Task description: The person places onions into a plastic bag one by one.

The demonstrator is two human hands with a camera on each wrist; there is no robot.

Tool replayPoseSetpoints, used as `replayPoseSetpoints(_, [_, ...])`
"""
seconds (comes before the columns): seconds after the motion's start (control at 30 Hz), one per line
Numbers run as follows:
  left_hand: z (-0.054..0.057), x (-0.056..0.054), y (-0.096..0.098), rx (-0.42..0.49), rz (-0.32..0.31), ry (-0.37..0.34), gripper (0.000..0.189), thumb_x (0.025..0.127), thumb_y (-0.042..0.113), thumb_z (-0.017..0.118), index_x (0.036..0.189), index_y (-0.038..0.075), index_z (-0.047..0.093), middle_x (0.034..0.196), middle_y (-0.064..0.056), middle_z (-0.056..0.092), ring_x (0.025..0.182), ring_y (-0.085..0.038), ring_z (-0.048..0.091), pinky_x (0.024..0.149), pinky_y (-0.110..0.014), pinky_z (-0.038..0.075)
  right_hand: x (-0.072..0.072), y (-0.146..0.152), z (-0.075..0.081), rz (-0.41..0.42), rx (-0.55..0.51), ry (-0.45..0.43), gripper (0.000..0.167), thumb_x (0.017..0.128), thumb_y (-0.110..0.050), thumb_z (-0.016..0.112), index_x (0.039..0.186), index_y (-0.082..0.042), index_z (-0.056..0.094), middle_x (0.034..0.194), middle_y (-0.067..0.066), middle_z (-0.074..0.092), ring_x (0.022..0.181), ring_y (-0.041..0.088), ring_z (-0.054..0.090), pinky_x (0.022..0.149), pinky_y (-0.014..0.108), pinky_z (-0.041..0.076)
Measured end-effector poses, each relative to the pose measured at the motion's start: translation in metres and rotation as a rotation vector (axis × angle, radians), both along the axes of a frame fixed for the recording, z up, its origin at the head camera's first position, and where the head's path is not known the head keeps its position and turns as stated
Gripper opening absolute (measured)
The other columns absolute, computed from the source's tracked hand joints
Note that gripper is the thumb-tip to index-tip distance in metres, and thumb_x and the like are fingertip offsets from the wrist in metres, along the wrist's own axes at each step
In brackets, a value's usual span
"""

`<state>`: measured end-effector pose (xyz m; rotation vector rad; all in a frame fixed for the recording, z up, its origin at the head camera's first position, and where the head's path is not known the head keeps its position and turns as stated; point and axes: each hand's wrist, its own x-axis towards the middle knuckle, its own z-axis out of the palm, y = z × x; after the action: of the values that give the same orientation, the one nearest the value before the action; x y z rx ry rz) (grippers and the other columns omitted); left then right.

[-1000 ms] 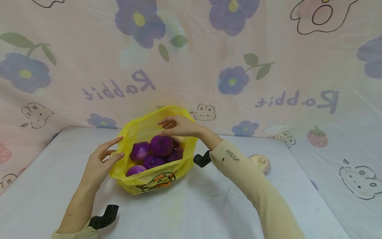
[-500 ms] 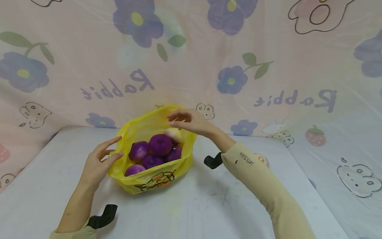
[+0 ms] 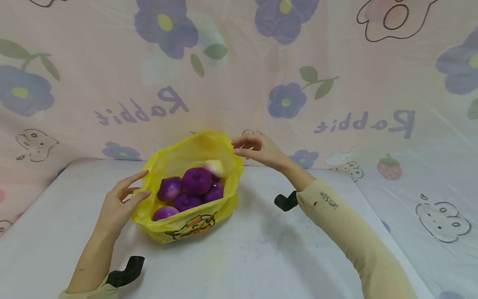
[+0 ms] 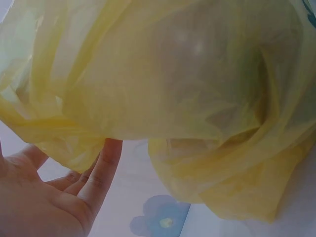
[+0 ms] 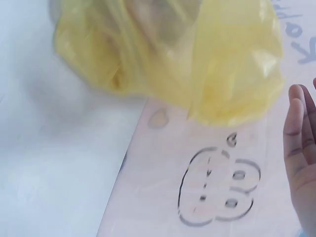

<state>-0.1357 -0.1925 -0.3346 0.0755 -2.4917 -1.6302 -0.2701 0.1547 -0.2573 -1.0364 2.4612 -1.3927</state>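
Observation:
A yellow plastic bag (image 3: pixel 201 222) stands with its mouth wide, tilted towards me. Inside lie several purple onions (image 3: pixel 196 181), plus one pale onion (image 3: pixel 213 169) at the back right. My left hand (image 3: pixel 117 203) touches the bag's left rim, thumb and fingers spread apart. In the left wrist view its fingers (image 4: pixel 102 175) lie straight along a fold of the bag. Beside the right rim hovers my right hand (image 3: pixel 265 153), fingers loosely bent and holding nothing. The right wrist view shows its fingers (image 5: pixel 295 126) apart from the plastic.
The bag sits on a white tabletop (image 3: pixel 239 265). A pale printed cloth (image 3: pixel 239 83) with flowers and rabbits hangs close behind the table. Black wrist mounts (image 3: pixel 127 272) stick out from both sleeves.
My right hand has moved up and right, out of the bag, uncovering the pale onion inside. Another pale onion on the table is now hidden behind the right sleeve. The left hand stays at the rim.

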Motion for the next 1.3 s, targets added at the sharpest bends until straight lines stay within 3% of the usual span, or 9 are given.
replayPoseSetpoints(0.3, [-0.001,-0.002,0.001,0.001,-0.002,-0.012,0.053,0.095,0.029,0.06,0.145,0.02,0.044,0.147,-0.01,0.034,0.099,0.0,0.044,0.073,-0.01,0.046,0.006,0.025,0.001,-0.074,0.047,-0.024,0.034,0.091,-0.023,0.063,0.122,-0.008,0.063,0.119,0.006,0.063,0.095,0.021,0.062,0.078,0.032,0.052])
replayPoseSetpoints(0.53, [-0.002,-0.001,0.001,0.02,-0.01,0.009,0.053,0.094,0.027,0.06,0.144,0.02,0.045,0.143,-0.005,0.036,0.098,0.001,0.047,0.072,-0.011,0.047,0.006,0.036,-0.002,-0.108,0.053,-0.047,0.031,0.09,-0.021,0.064,0.118,-0.009,0.064,0.118,0.007,0.064,0.099,0.027,0.061,0.079,0.035,0.052])
replayPoseSetpoints(0.77, [-0.002,-0.002,0.001,0.009,-0.005,0.02,0.052,0.094,0.026,0.061,0.144,0.02,0.046,0.143,-0.006,0.037,0.098,0.0,0.046,0.072,-0.01,0.047,0.008,0.052,-0.011,-0.149,0.068,-0.052,0.032,0.09,-0.022,0.064,0.12,-0.009,0.064,0.117,0.014,0.063,0.099,0.024,0.062,0.081,0.036,0.052])
replayPoseSetpoints(1.0, [-0.004,-0.003,0.0,0.034,-0.018,0.031,0.052,0.095,0.025,0.06,0.144,0.02,0.045,0.142,-0.003,0.036,0.099,-0.001,0.046,0.073,-0.01,0.047,0.007,0.074,-0.022,-0.222,0.063,-0.066,0.032,0.091,-0.022,0.063,0.12,-0.008,0.063,0.115,0.011,0.065,0.097,0.023,0.061,0.078,0.031,0.051])
replayPoseSetpoints(1.3, [-0.005,-0.003,0.0,0.002,-0.008,0.01,0.052,0.095,0.028,0.058,0.145,0.021,0.043,0.148,-0.01,0.033,0.103,-0.003,0.041,0.075,-0.006,0.043,0.01,0.103,-0.037,-0.26,0.117,-0.062,0.032,0.092,-0.024,0.062,0.121,-0.009,0.063,0.115,0.011,0.065,0.096,0.017,0.061,0.082,0.033,0.05])
